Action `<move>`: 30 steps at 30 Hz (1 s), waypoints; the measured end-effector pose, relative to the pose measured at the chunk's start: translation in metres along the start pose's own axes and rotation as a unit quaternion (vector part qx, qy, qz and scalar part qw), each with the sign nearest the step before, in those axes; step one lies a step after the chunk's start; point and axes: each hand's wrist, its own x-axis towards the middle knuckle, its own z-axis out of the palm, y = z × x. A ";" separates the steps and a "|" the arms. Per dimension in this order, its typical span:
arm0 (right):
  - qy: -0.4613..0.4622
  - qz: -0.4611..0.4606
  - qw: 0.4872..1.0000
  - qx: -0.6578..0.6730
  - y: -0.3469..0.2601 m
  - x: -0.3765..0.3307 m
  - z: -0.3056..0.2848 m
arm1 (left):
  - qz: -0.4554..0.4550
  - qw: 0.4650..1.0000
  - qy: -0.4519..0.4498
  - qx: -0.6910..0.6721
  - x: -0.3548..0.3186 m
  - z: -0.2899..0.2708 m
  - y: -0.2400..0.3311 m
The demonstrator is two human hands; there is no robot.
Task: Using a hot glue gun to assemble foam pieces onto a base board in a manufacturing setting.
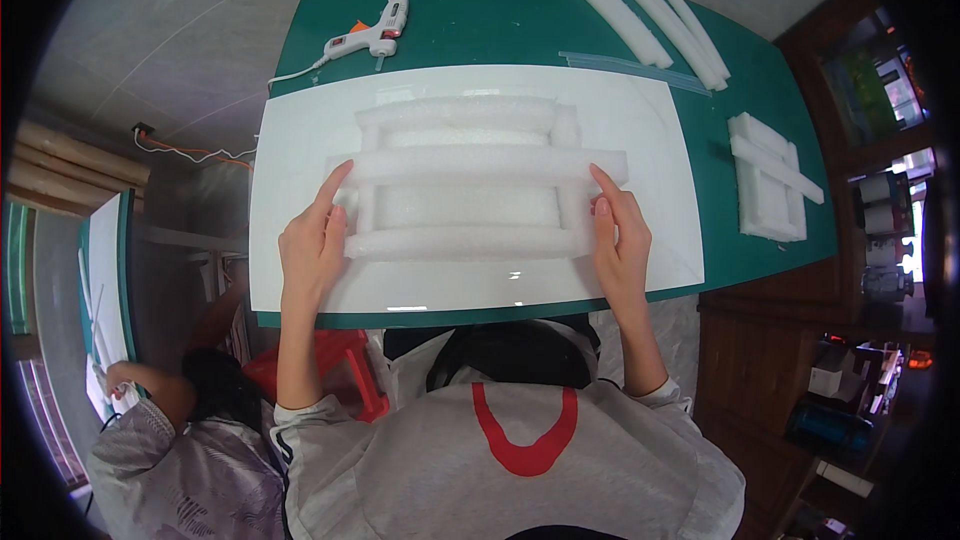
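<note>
Along the near edge of the green tabletop (450,20), a glossy white board (430,290), and in its middle a white foam frame (470,241), lying flat. Inside the frame, two long tray-like recesses, each backed by a white foam sheet (470,206); between them, a foam crossbar (480,166) running left to right, ends jutting past the sides.

At the crossbar's left end, the left hand (315,240), partly curled, index fingertip touching the bar, thumb beside the frame. At its right end, the right hand (622,240) in a like pose, index fingertip against the bar, thumb bent below it. Impossible to tell whether actually gripping or merely steadying.

Near the tabletop's far left corner, a white glue gun (375,37), cord trailing over the left edge. By the far right edge, three loose foam strips (605,7); just beside the board's far edge, thin clear sticks (635,73). Near the right edge, a smaller foam assembly (770,177) with a slanting strip across it. Beyond the tabletop's right edge, dark wooden shelves (750,340) holding a white box (828,380) among other items.
</note>
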 end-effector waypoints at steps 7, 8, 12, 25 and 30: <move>-0.004 -0.003 1.000 -0.011 -0.003 -0.001 -0.001 | 0.018 1.000 0.011 0.017 -0.001 0.001 -0.002; -0.003 -0.002 1.000 -0.011 -0.003 -0.001 -0.001 | 0.019 1.000 0.011 0.017 -0.001 0.000 -0.002; -0.011 0.004 1.000 0.008 -0.003 -0.002 0.000 | 0.002 0.997 -0.033 -0.065 -0.002 0.000 -0.003; -0.031 -0.022 0.998 -0.041 -0.011 -0.001 -0.002 | 0.026 0.987 -0.061 -0.144 -0.002 -0.002 0.000; -0.039 -0.048 0.997 -0.037 -0.003 -0.003 -0.002 | -0.004 0.983 -0.088 -0.161 -0.002 -0.006 0.007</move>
